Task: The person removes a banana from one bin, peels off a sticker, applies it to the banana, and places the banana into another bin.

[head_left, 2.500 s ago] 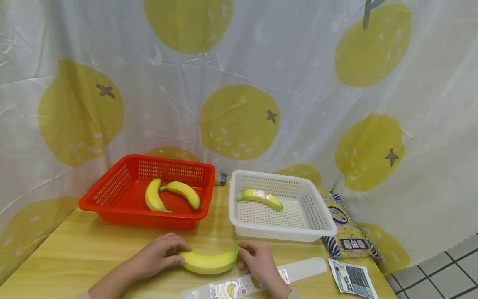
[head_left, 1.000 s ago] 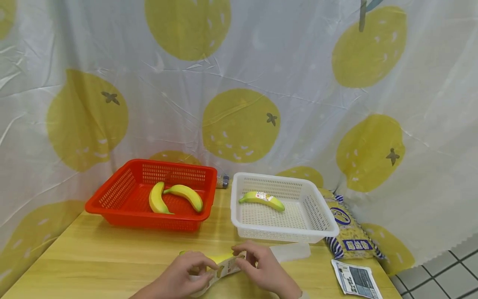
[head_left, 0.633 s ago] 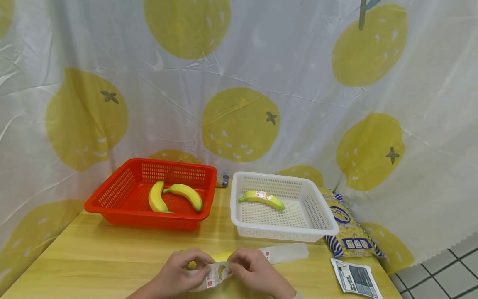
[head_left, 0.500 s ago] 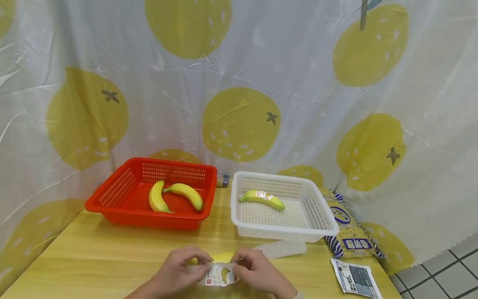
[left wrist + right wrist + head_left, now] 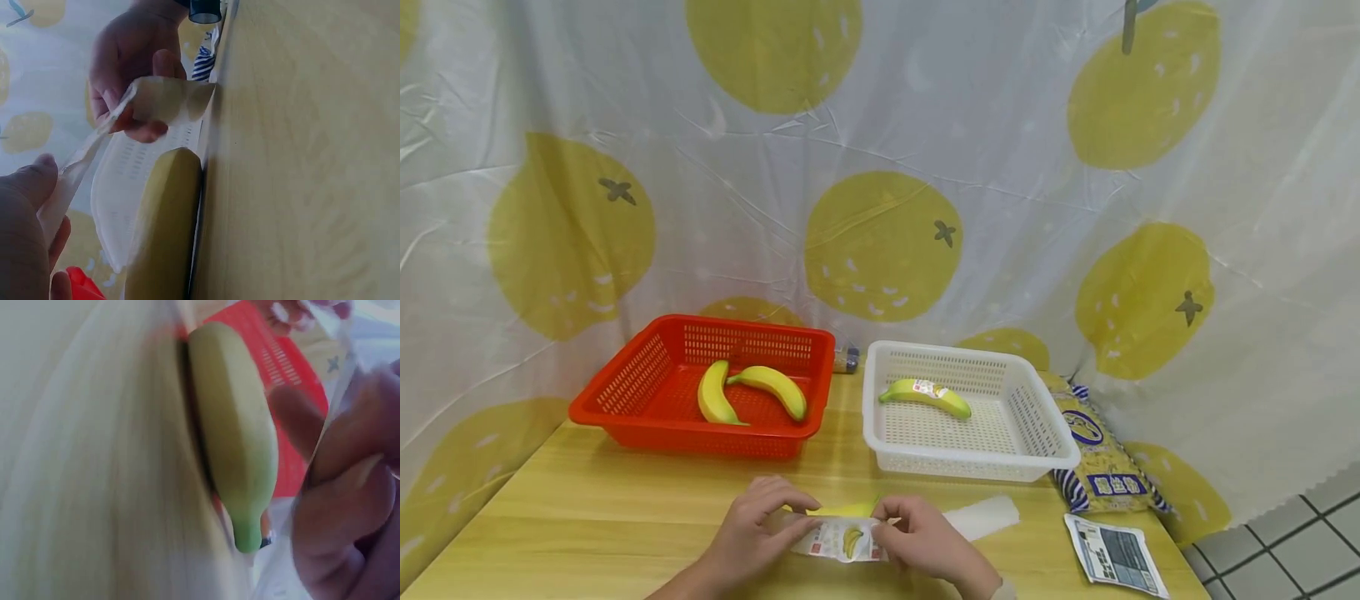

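Observation:
Between both hands a strip of sticker labels point(image 5: 850, 540) with banana pictures is stretched, raised off the table. My left hand point(image 5: 752, 529) pinches its left part between thumb and fingers. The right hand point(image 5: 925, 537) pinches it further right, and the strip's pale tail point(image 5: 985, 517) runs out beyond that hand. Just behind the strip a yellow banana point(image 5: 846, 509) lies on the table, partly hidden in the head view. Neither hand touches the banana point(image 5: 165, 225) in the left wrist view. Its green stem end shows in the right wrist view.
A red basket point(image 5: 700, 437) with two bananas stands at the back left. To its right is a white basket point(image 5: 977, 465) holding one labelled banana point(image 5: 927, 395). A yellow bag point(image 5: 1097, 454) and a small packet point(image 5: 1116, 554) lie at the right edge. A patterned curtain point(image 5: 737, 217) hangs behind.
Earlier both hands held the banana while the strip lay flat. They then let it go and lifted the strip in front of it. Lately the strip has been drawn straighter between the hands.

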{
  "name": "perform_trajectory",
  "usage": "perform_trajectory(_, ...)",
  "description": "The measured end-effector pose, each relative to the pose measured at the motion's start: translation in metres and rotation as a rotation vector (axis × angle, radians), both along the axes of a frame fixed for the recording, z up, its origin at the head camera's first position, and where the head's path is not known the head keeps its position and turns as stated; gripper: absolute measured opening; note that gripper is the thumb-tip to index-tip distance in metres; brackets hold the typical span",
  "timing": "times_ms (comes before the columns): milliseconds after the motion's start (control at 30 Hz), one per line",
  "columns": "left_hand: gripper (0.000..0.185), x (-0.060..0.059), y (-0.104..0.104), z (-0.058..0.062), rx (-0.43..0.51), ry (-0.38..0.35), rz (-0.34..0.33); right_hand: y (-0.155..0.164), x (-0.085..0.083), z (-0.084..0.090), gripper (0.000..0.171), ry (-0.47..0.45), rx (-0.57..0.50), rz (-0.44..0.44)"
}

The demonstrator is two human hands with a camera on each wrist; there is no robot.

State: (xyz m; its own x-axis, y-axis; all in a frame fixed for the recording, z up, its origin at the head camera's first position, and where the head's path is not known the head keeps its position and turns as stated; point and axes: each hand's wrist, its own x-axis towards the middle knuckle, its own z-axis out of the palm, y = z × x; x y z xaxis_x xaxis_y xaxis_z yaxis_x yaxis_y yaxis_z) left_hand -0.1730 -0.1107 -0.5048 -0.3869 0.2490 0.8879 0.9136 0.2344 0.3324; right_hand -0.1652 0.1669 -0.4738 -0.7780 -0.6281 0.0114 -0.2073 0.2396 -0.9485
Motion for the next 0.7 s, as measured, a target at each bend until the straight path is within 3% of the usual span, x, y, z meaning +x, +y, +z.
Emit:
perform_trajectory(233,0.044,0.0022,-0.0013,-0.0014,0.02,-0.072,0.045,-0.0016,0.0002,-0.0013,0.018,0.121,0.03,-0.003)
perform_trajectory(533,0.04,0.0047,-0.0017,-0.0005,-0.011,-0.134,0.049,-0.0044,0.0001,-0.0028,0.014,0.266,0.114,-0.088)
perform_trajectory(600,0.039,0.0045,-0.0014,0.0004,-0.006,-0.13,0.062,-0.0037,-0.0005,-0.0017,0.014,0.253,0.093,-0.08)
perform_trajectory(700,0.038,0.004,-0.0014,0.0015,-0.008,-0.142,0.106,-0.0015,-0.0011,0.0012,0.015,0.157,0.019,-0.037)
